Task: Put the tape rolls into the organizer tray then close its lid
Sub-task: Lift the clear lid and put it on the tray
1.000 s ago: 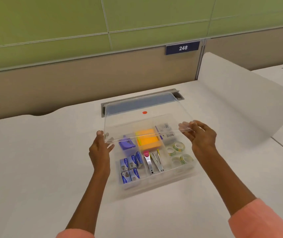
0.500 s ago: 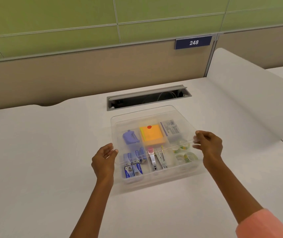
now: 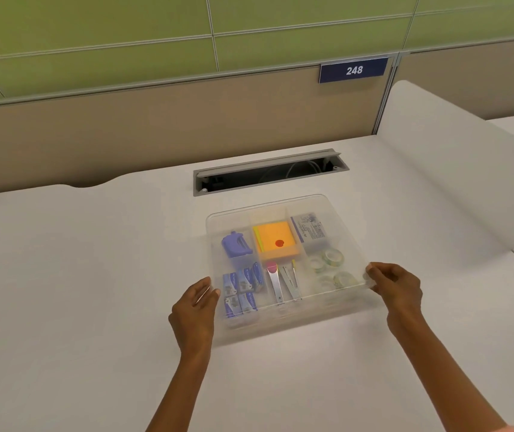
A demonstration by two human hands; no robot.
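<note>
Here the tape rolls (image 3: 330, 265) lie in the organizer tray (image 3: 280, 325) on the table (image 3: 93, 275); the right hand (image 3: 396, 288) pinches the clear lid (image 3: 337, 219) edge (guiding alignment), while left hand (image 3: 195, 310) fingers (image 3: 209, 289) hover loosely open beside it.

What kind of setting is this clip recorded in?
Most likely an office workstation. A white desk backs onto a tan and green partition panel with a numbered sign reading 248, and a cable slot is cut into the desktop. The clear organizer tray holds stationery.
</note>
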